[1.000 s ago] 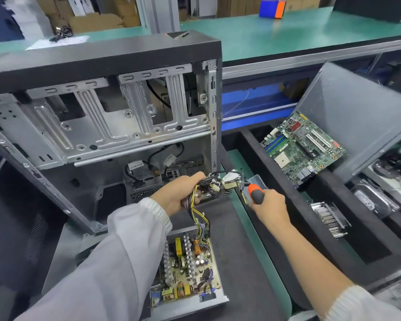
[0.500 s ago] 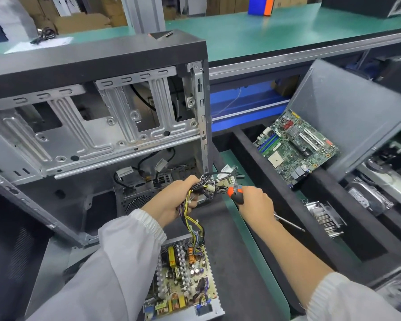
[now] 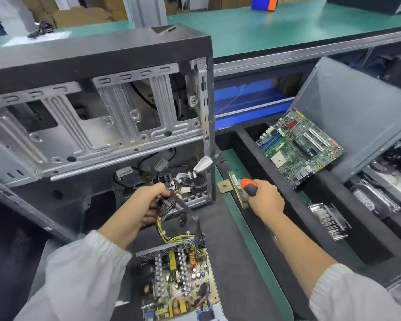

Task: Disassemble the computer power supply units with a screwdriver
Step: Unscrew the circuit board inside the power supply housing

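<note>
An opened power supply unit (image 3: 178, 281) lies on the dark mat near the bottom, its circuit board bare. Its cable bundle (image 3: 171, 205) of yellow and black wires rises from the board, and my left hand (image 3: 152, 205) grips it just in front of the open computer case (image 3: 97, 117). White connectors (image 3: 202, 164) at the bundle's end hang by the case's right post. My right hand (image 3: 265, 198) grips a screwdriver (image 3: 249, 187) by its orange and black handle, to the right of the case. The shaft is hidden.
A small CPU chip (image 3: 224, 186) and a memory stick (image 3: 237, 189) lie on the green strip beside my right hand. A motherboard (image 3: 299, 147) leans in a black bin on the right, with a heatsink (image 3: 329, 220) and drives (image 3: 377, 200) in bins farther right.
My left hand has pulled the cable bundle lower and nearer. My right hand with the screwdriver has moved right, away from the cables.
</note>
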